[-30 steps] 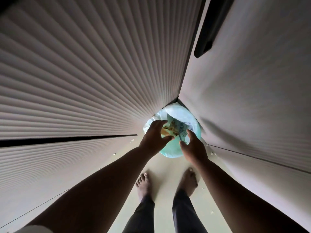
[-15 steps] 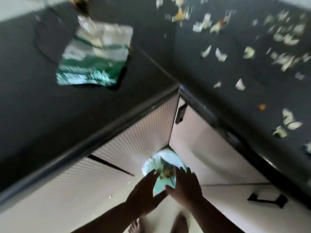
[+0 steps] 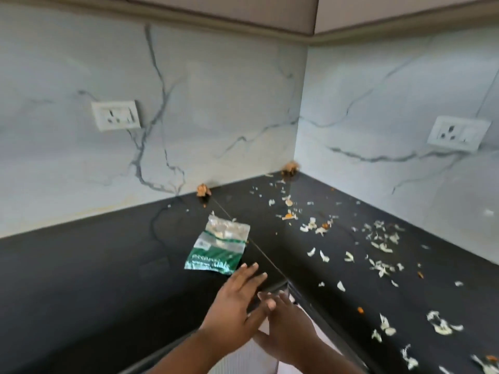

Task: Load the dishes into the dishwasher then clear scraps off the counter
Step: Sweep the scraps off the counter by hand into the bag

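Scraps (image 3: 378,238) lie scattered over the right run of the black counter (image 3: 81,292), pale peel bits with a few orange ones, thickest right of the corner seam and running toward the lower right edge. Two brownish clumps sit at the back against the marble wall (image 3: 216,103), one near the inner corner (image 3: 290,167), one further left (image 3: 203,190). Green and silver packet (image 3: 218,248) lies flat on the counter just left of the seam, front of the left clump.

Left hand (image 3: 237,306) hovers over the counter's front edge, fingers straight and spread, holding nothing, tips just short of the packet. Right hand (image 3: 286,322) sits right beside it, partly below it, fingers loosely extended, also empty; the two hands overlap in view, contact unclear.

Versus 0.5 s ago: view has swung up from the cabinet fronts and the bag-lined bin on the floor to the counter and wall; bin and feet gone from view. Hands have risen from the bin mouth to counter height. Packet and scraps appear unmoved. Two wall sockets now show, one left (image 3: 116,114), one right (image 3: 457,133).
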Action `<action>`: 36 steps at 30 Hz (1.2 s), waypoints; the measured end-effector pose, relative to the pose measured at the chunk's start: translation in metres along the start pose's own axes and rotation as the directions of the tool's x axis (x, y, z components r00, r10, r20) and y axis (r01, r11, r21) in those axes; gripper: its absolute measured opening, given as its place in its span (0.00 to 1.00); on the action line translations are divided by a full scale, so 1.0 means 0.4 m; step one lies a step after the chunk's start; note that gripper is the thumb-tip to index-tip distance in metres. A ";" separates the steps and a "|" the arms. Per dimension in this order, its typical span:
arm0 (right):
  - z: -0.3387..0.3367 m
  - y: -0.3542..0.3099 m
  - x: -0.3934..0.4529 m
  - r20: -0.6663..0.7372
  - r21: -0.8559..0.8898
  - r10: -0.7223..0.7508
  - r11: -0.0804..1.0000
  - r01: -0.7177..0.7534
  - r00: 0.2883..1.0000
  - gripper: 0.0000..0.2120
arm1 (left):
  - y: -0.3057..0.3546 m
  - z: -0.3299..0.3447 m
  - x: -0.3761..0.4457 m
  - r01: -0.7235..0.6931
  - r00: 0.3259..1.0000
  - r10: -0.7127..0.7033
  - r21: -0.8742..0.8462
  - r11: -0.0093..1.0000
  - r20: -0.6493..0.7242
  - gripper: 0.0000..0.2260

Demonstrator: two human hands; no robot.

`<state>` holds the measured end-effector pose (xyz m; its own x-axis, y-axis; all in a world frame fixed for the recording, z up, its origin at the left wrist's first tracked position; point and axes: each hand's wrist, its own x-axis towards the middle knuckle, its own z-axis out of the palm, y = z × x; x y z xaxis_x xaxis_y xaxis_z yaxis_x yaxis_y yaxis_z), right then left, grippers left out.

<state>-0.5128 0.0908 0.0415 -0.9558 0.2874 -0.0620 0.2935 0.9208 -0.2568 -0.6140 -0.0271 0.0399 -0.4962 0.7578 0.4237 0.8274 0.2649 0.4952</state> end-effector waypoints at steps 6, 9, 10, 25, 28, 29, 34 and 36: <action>-0.150 -0.020 0.069 -0.087 -0.091 -0.100 0.992 0.092 0.991 0.38 | -0.006 -0.138 0.081 0.273 0.959 -0.283 0.262 0.926 0.001 0.47; -0.199 -0.017 0.093 -0.100 -0.138 -0.135 0.983 0.121 0.986 0.38 | -0.027 -0.165 0.085 0.353 0.914 -0.404 0.405 0.843 0.044 0.52; -0.208 -0.014 0.101 -0.097 -0.142 -0.145 0.981 0.130 0.985 0.38 | -0.035 -0.170 0.084 0.375 0.895 -0.442 0.441 0.816 0.057 0.54; -0.142 -0.040 0.336 -0.014 -0.155 -0.122 0.981 0.118 0.992 0.40 | -0.233 -0.148 0.149 0.311 0.820 -0.508 0.542 0.781 0.262 0.59; -0.125 -0.058 0.400 0.021 -0.170 -0.089 0.981 0.091 0.996 0.41 | -0.284 -0.131 0.183 0.199 0.851 -0.419 0.544 0.815 0.316 0.57; -0.123 -0.065 0.428 0.022 -0.175 -0.082 0.981 0.084 0.996 0.40 | -0.305 -0.127 0.197 0.172 0.855 -0.395 0.536 0.827 0.335 0.56; -0.109 -0.085 0.542 0.022 -0.168 0.008 0.986 -0.004 1.000 0.37 | -0.401 -0.091 0.230 0.067 0.816 -0.330 0.489 0.870 0.476 0.57; -0.098 -0.089 0.574 0.032 -0.146 0.051 0.988 -0.046 0.998 0.37 | -0.438 -0.089 0.228 0.087 0.805 -0.331 0.453 0.887 0.492 0.58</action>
<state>-0.7422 0.1342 0.0743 -0.9396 0.3254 -0.1061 0.3363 0.9353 -0.1098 -0.8137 -0.0256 0.0186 -0.5439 0.8159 -0.1960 0.8098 0.5716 0.1323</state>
